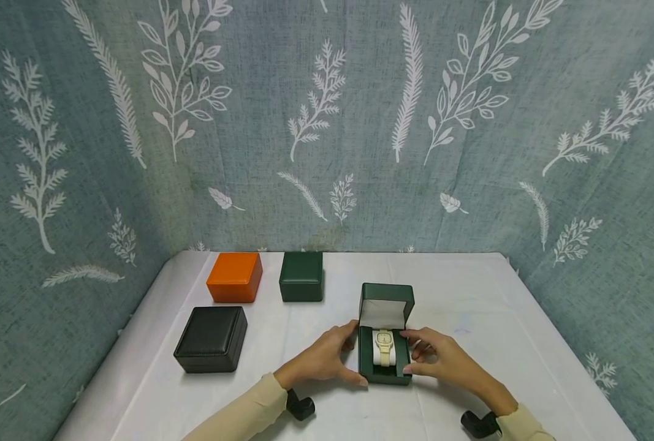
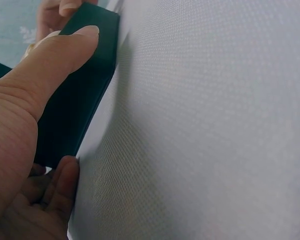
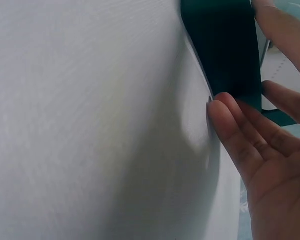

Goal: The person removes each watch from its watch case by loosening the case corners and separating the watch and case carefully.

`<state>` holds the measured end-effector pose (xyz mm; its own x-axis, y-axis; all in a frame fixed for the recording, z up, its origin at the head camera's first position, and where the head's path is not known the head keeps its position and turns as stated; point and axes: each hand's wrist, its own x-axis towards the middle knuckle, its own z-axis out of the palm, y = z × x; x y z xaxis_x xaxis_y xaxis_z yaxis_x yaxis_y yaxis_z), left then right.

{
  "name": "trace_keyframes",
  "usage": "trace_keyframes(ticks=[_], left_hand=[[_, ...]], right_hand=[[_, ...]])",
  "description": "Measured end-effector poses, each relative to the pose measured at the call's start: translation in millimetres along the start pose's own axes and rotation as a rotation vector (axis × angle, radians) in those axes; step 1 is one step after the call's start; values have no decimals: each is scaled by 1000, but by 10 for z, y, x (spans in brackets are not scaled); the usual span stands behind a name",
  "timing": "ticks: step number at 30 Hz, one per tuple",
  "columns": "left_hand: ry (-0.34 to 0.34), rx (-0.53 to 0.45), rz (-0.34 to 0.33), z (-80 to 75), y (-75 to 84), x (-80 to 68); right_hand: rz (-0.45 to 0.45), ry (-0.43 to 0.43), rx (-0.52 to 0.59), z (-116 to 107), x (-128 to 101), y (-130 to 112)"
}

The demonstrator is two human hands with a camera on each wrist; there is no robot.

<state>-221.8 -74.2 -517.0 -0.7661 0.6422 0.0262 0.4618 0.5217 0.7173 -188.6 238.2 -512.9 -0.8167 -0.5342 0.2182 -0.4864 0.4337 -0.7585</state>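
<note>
On white-clothed tabletop [image 1: 459, 294]: square leathery black box [image 1: 211, 337], nine o'clock; square orange box [image 1: 233, 275], ten; closed green box [image 1: 301, 275], eleven; open green box [image 1: 383, 315], three.

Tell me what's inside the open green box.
A pale gold watch sits on a white cushion. Whatever lies under the cushion is covered, so I can't tell.

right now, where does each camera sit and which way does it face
Head: worn on the head, facing forward and down at the open green watch box and pale gold wristwatch; both hands and beige sleeves show.
Left wrist: on the left wrist, facing the box's side; the left hand fills the left, with part of the right hand at top.
Right wrist: on the right wrist, facing the opposite side; the right hand shows at right.
Shared: both wrist views show box and white tablecloth.
</note>
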Motion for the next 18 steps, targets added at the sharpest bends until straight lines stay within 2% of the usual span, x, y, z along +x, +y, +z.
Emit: trace_keyframes(ticks=[10,18], left_hand=[[-4,23,2,-14,-2,7],[-25,-22,9,-152,40,-44]], right_hand=[[32,-5,-32,5,-1,36],[46,-12,30,1,-5,35]])
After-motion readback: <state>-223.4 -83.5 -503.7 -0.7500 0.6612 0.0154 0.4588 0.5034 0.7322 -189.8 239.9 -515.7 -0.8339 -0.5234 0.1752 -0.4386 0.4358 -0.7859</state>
